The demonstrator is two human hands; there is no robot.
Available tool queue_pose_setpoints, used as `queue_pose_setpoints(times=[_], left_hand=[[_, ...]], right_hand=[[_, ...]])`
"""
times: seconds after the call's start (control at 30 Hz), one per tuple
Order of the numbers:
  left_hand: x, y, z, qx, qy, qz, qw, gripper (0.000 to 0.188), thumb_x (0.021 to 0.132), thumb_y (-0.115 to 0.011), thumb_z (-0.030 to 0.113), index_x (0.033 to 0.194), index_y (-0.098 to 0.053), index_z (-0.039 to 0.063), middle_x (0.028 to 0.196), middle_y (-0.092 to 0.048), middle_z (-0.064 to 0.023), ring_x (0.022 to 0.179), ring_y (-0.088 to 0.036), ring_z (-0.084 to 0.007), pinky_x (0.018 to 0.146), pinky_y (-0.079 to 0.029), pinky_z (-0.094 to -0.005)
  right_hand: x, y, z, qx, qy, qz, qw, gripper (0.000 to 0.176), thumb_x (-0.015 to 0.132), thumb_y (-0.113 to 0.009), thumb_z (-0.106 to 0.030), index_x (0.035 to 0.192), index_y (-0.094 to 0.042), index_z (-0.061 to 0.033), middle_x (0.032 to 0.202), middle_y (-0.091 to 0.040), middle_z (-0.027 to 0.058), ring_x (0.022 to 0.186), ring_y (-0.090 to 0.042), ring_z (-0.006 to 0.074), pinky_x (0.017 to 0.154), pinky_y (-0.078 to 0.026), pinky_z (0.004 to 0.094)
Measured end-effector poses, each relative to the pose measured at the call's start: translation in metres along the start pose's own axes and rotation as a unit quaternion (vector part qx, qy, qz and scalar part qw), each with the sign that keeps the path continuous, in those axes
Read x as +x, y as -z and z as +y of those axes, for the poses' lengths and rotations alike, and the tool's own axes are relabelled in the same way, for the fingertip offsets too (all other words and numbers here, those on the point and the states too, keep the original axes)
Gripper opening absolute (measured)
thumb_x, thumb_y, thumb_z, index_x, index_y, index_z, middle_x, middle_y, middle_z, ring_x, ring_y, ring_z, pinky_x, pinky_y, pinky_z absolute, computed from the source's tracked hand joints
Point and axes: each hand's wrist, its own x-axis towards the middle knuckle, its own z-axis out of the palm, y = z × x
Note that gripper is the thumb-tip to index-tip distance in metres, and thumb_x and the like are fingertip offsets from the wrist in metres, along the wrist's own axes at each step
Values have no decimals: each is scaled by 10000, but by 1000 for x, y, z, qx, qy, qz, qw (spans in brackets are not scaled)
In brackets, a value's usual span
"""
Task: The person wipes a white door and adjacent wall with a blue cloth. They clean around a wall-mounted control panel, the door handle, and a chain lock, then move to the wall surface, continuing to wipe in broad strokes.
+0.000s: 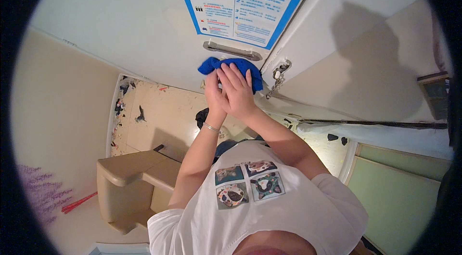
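Note:
Before me is a white door (119, 20) with a metal pull handle (232, 51) fixed on it. Just below the handle, a bunched blue cloth (242, 64) lies against the door near its edge. My right hand (236, 90) rests over the cloth, fingers stretched out and close together. Tucked beside and partly under it, my left hand (213, 94) has its fingers bent at the cloth's lower left edge; its fingertips are hidden. A small pale metal piece (203, 85) pokes out left of my left hand. Whatever the cloth covers cannot be seen.
A blue and white printed poster (236, 5) is on the door above the handle. Right of the door edge hangs a door chain (276, 87) from its metal plate (282, 68). A tan padded chair (126, 172) stands at my left. Dark scraps (140, 114) litter the tiled floor (162, 110).

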Motion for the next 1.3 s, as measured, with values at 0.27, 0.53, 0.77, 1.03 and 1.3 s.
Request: queue_pose_setpoints(times=[0.27,0.53,0.77,1.03,1.3], left_hand=[[-10,-9,-24,34,13,60,998,321,861,-571,76,1149,-533,-61,1165,-551,-232,1082,-529,-358,933,-420,-394],[-2,-8,10,18,25,49,998,423,848,-596,82,1226,-484,-71,1151,-555,-226,1039,-547,-352,910,-431,-379],[-26,-18,-45,68,122,-34,990,422,866,-587,146,1201,-498,-93,1144,-565,-268,1047,-564,-377,905,-445,-390],[-27,-13,-13,-4,112,-9,994,452,896,-533,116,1266,-421,-118,1233,-498,-286,1129,-516,-347,935,-416,-377],[-29,-28,-9,11,145,-70,987,386,855,-509,89,1147,-431,-152,1130,-480,-326,1054,-471,-462,938,-392,-449]], right_hand=[[-35,-5,32,-4,50,-57,997,596,857,-531,-402,1324,-449,-41,1397,-390,156,1268,-394,337,1034,-306,505],[-36,-21,44,51,30,88,994,500,884,-499,-213,1276,-404,83,1393,-278,306,1266,-323,477,1053,-288,510],[-77,-60,41,123,-137,61,981,528,841,-530,-102,1304,-327,48,1383,-269,330,1265,-315,487,1040,-306,497],[-62,-36,25,127,-108,47,985,645,838,-578,-90,1374,-244,40,1438,-169,330,1313,-248,480,1065,-253,481],[-93,-58,54,287,-181,-44,940,642,811,-603,-96,1378,-317,-1,1440,-260,239,1345,-253,390,1073,-290,416]])
